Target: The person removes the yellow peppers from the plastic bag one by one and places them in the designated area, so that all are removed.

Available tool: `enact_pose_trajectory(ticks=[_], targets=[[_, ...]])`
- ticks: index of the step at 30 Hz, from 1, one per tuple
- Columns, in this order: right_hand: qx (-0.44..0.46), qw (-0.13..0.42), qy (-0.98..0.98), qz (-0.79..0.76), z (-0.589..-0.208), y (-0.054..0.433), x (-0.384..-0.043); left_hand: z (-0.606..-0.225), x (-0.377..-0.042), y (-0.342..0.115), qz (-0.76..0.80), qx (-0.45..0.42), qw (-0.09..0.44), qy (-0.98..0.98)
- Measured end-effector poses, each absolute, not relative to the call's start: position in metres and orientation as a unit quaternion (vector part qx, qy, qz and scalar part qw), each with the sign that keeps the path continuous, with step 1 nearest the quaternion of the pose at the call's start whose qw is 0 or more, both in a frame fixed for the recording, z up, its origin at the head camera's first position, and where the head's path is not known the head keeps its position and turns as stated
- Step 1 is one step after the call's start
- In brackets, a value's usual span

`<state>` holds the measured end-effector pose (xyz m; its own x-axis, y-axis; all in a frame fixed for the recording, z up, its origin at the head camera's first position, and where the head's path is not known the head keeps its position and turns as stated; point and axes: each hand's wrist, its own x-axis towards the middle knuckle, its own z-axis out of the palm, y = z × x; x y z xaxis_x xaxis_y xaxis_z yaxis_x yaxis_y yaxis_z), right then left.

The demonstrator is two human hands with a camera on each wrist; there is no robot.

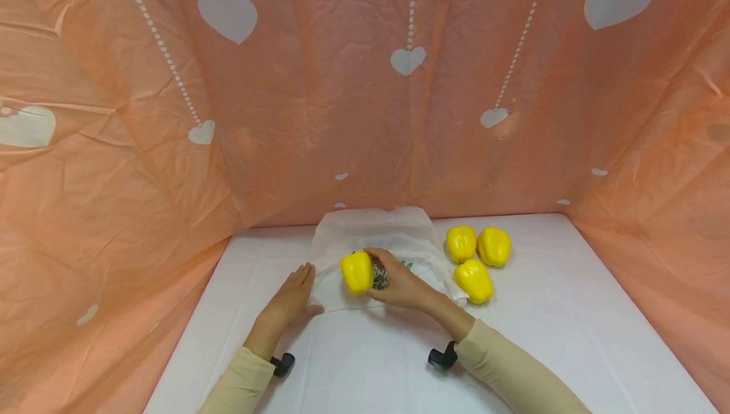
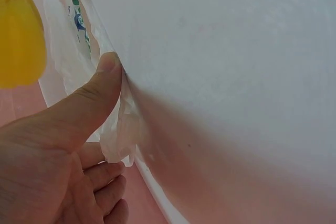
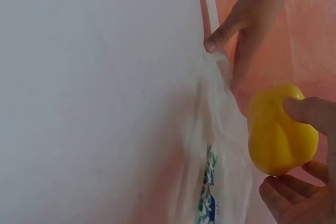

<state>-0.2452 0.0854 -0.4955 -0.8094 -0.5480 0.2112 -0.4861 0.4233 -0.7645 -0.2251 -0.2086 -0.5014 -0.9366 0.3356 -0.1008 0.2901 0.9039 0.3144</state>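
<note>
My right hand (image 1: 399,282) grips a yellow bell pepper (image 1: 357,272) between thumb and fingers, over a thin white plastic bag (image 1: 342,300) with a green print. The right wrist view shows the thumb on the side of the pepper (image 3: 281,135) and the fingers beneath it. At the bag's left edge, my left hand (image 1: 293,300) rests with its fingers extended and its thumb spread. In the left wrist view that thumb touches the edge of the bag (image 2: 58,51), with the other fingers beside the crumpled corner.
Three more yellow bell peppers (image 1: 473,281) sit together on the white table (image 1: 376,363), just right of the bag. A peach-coloured curtain (image 1: 342,116) with white hearts stands behind the table and along both sides. Each wrist wears a small black camera.
</note>
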Motion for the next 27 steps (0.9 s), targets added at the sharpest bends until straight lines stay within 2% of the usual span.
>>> enact_pose_trajectory(ticks=[27], targets=[[-0.285, 0.010, 0.852, -0.440, -0.483, 0.142, -0.233, -0.503, -0.226, -0.209, 0.161, 0.174, 0.062, 0.970]])
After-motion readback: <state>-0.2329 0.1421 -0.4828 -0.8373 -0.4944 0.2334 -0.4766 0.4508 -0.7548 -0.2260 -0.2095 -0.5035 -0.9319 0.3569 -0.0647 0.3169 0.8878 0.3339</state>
